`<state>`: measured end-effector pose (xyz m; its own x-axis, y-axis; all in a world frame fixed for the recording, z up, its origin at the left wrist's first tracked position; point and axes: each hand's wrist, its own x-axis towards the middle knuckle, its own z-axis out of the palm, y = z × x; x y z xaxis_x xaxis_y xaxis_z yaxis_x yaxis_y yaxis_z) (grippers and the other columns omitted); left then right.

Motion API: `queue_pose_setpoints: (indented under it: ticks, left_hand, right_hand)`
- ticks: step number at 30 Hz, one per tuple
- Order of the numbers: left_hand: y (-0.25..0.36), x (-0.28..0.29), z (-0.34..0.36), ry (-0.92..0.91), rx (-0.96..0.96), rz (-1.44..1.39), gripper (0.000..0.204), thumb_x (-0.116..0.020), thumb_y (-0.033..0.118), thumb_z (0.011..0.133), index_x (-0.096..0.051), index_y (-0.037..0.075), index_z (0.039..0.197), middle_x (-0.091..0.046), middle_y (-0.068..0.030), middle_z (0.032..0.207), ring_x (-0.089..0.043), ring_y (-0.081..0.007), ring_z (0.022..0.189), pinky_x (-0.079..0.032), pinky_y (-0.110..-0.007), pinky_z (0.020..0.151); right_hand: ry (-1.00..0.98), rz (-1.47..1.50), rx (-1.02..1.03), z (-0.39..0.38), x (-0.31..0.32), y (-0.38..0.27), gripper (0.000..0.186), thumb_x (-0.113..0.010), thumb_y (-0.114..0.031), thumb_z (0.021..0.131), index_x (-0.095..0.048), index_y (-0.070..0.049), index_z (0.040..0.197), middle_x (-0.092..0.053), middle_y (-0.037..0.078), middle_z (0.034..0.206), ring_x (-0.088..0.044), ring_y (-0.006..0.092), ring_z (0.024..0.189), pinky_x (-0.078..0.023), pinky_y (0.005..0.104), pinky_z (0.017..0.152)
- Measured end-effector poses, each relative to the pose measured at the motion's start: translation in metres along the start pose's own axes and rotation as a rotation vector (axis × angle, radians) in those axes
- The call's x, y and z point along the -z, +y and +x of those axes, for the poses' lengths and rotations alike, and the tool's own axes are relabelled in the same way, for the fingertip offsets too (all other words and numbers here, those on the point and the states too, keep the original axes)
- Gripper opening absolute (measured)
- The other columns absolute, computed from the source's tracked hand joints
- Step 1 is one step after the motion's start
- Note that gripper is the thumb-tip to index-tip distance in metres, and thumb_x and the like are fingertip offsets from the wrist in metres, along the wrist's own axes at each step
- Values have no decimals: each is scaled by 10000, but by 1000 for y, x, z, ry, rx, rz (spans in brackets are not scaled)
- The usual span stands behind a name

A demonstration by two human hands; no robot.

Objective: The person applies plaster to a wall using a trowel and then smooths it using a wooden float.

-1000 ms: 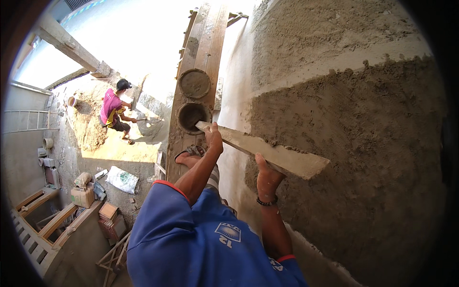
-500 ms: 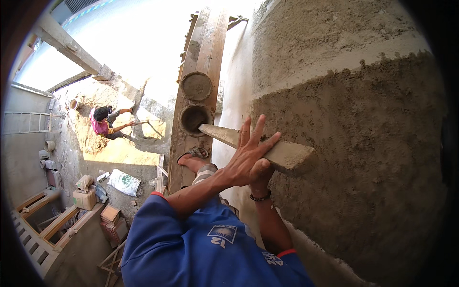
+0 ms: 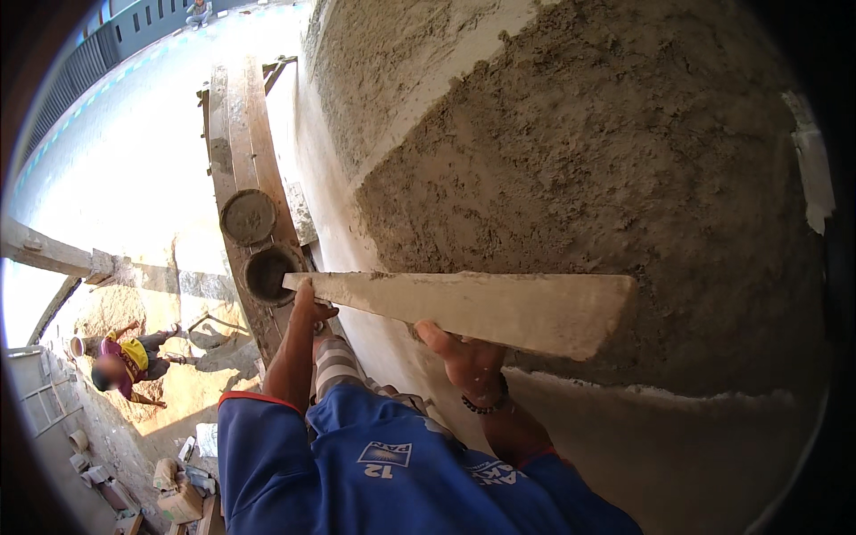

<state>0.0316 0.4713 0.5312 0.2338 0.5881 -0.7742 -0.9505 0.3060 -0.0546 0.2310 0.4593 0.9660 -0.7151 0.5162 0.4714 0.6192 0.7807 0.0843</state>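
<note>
A long, pale wooden straightedge (image 3: 481,303) spans in front of me, its wide end at the right and its narrow end at the left. My left hand (image 3: 308,308) grips the narrow end, thumb over its edge. Along the lower edge, my right hand (image 3: 468,361) is closed on the board, its fingers mostly hidden behind it. Beyond the board is the wall's rough, damp mortar (image 3: 580,169); whether the board touches it, I cannot tell. A dark bucket (image 3: 270,274) stands just past the narrow end.
A mortar-filled round tub (image 3: 248,218) stands on the plank scaffold (image 3: 239,134), at whose edge my leg shows. Down at the left, a co-worker (image 3: 129,357) is by a sand heap (image 3: 169,406). A smooth plastered band (image 3: 615,437) runs below the rough mortar.
My left hand has gone from the board's middle to its narrow end. The board has turned nearly level across my view. My view has swung right, and the co-worker's posture differs.
</note>
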Motion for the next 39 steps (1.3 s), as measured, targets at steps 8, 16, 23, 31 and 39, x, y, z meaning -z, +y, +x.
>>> queue_pose_setpoints:
  ticks: [8, 16, 23, 31, 39]
  left_hand:
    - [-101, -91, -63, 93, -37, -290, 506, -397, 406, 970, -427, 44, 1321, -470, -139, 1361, -472, -338, 1221, -335, -540, 1060]
    - [-125, -131, -54, -51, -247, 218, 426, -481, 372, 965, -455, 48, 1240, -555, -150, 1209, -575, -340, 1085, -479, -535, 921]
    - [-132, -179, 67, -227, -279, 524, 475, -595, 366, 909, -452, 15, 1195, -566, -172, 1143, -602, -352, 1022, -539, -534, 804]
    - [-79, -305, 138, -519, -405, 661, 698, -482, 541, 921, -361, -8, 1335, -493, -178, 1287, -563, -325, 1100, -525, -473, 862]
    - [-150, -312, 127, -104, -318, 757, 793, -484, 594, 893, -306, 4, 1392, -399, -204, 1370, -489, -378, 1167, -465, -537, 885]
  right_hand:
    - [580, 903, -936, -118, 139, 45, 624, -539, -117, 730, -407, -50, 1336, -522, 192, 1245, -559, 252, 1078, -489, 417, 904]
    - [1157, 1151, -1494, -350, 94, 37, 491, -542, -115, 825, -446, -83, 1306, -517, 98, 1280, -552, 286, 1112, -525, 482, 867]
    - [1539, 1313, -1733, -479, -40, 36, 368, -506, -274, 950, -477, -103, 1275, -529, 91, 1283, -512, 296, 1157, -439, 520, 957]
    - [1637, 1403, -1503, -428, -141, 103, 353, -424, -269, 982, -526, -58, 1246, -569, 132, 1263, -536, 275, 1166, -448, 459, 973]
    - [902, 246, -1565, -462, -142, 97, 426, -420, -282, 973, -485, 2, 1284, -575, 144, 1230, -583, 295, 1094, -536, 411, 883]
